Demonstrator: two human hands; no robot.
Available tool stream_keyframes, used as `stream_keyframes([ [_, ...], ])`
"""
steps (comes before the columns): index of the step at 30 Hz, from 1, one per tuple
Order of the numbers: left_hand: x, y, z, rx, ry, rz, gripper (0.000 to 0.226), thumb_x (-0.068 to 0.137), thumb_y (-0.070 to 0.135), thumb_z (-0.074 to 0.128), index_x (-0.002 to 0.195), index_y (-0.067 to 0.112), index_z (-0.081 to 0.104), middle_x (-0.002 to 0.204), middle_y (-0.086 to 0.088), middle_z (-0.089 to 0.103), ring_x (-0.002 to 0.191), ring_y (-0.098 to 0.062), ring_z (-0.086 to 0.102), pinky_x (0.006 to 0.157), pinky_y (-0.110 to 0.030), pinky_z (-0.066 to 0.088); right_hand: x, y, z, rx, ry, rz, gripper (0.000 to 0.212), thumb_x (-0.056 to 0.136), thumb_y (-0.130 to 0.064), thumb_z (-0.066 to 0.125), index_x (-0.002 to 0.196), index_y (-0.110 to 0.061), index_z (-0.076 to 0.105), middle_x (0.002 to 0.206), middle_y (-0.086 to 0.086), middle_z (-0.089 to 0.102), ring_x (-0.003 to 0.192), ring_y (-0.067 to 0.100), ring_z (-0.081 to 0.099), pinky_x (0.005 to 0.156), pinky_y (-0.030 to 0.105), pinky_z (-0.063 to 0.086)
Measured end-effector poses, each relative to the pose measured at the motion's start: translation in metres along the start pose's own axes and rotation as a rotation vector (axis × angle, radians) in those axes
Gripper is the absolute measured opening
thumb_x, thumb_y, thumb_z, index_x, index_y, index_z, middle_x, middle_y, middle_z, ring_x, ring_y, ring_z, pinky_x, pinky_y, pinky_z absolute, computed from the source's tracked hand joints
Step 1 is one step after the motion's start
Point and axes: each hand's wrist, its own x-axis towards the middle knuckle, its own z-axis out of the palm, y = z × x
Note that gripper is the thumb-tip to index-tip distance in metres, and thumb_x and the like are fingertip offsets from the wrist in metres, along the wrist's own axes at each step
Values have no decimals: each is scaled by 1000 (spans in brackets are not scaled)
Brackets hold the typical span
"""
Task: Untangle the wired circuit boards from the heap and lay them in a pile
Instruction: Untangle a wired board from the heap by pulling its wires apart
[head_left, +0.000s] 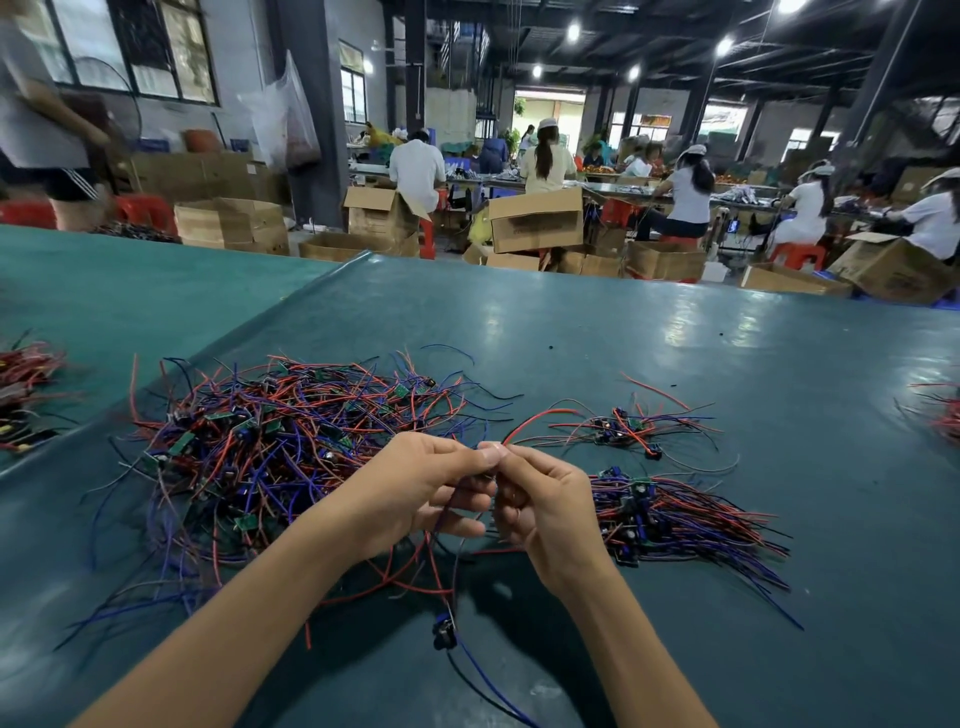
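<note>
The left hand (415, 488) and right hand (545, 509) both pinch the thin wires of a small dark circuit board (444, 631) hanging below them, mid-untangling; next it likely needs drawing clear of the tangled red-and-blue wire heap (270, 441) to their left, then laying on the combed pile (675, 514) to their right.

Beyond our teal counter (623, 338) we see open cardboard boxes (537, 223), red stools (797, 254), and workers (688, 195) seated farther back under bright ceiling lights (573, 31), with windows (135, 52) at the left.
</note>
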Motion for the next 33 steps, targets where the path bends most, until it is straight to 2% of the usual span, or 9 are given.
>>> stream_keyframes([
  [2,-2,-2,1,-15,2,6,27,82,32,78,91,7,75,86,-13,71,75,-20,70,62,-32,60,1,1,-1,-19,2,8,24,79,-28,81,95,-9,80,66,7,62,50,14,49,46,20,34],
  [6,-3,-9,3,-17,60,59,16,85,20,78,84,4,74,82,-17,71,69,-22,70,60,-33,59,5,-1,-2,-83,55,21,25,80,-29,77,85,-5,77,73,16,44,60,19,41,55,26,26],
  [8,-5,-11,5,8,73,80,19,87,17,77,86,-1,72,80,-19,71,67,-24,69,60,-34,60,8,-4,-4,-117,81,17,25,85,-24,76,84,2,74,67,14,43,58,19,40,53,25,26],
  [11,-7,-13,7,5,90,86,26,87,15,76,91,-9,69,79,-21,70,63,-24,68,60,-35,61,15,-12,-11,-145,96,-14,24,87,-15,74,74,4,67,52,3,43,41,13,34,44,18,25],
  [15,-8,-14,12,-35,91,88,25,86,14,76,91,-9,69,78,-22,68,59,-23,66,57,-33,60,25,-24,-21,-202,135,-47,30,89,-11,72,81,16,62,52,2,47,39,11,35,39,17,26],
  [20,-7,-19,13,-68,89,60,32,85,16,78,95,-12,68,79,-22,69,62,-24,66,58,-33,59,39,-39,-38,-266,190,-20,19,92,-9,69,80,6,74,52,1,51,41,10,40,36,17,26],
  [25,-6,-25,13,-101,79,24,37,84,18,79,96,-15,67,71,-16,68,61,-22,66,59,-32,59,51,-45,-50,-260,266,66,16,90,-9,70,79,0,76,54,-1,53,44,9,43,36,19,27],
  [30,-6,-28,16,-145,57,-24,38,81,20,80,100,-10,68,82,-20,69,65,-23,67,61,-33,60,63,-50,-56,-152,333,123,16,93,-6,66,84,5,73,56,-1,51,43,8,41,35,20,26],
  [33,-6,-34,13,-231,53,-61,40,77,25,82,98,-7,71,89,-19,70,77,-26,70,72,-36,61,65,-53,-58,-51,364,118,14,97,-9,63,93,2,69,59,0,52,45,8,45,37,20,30],
])
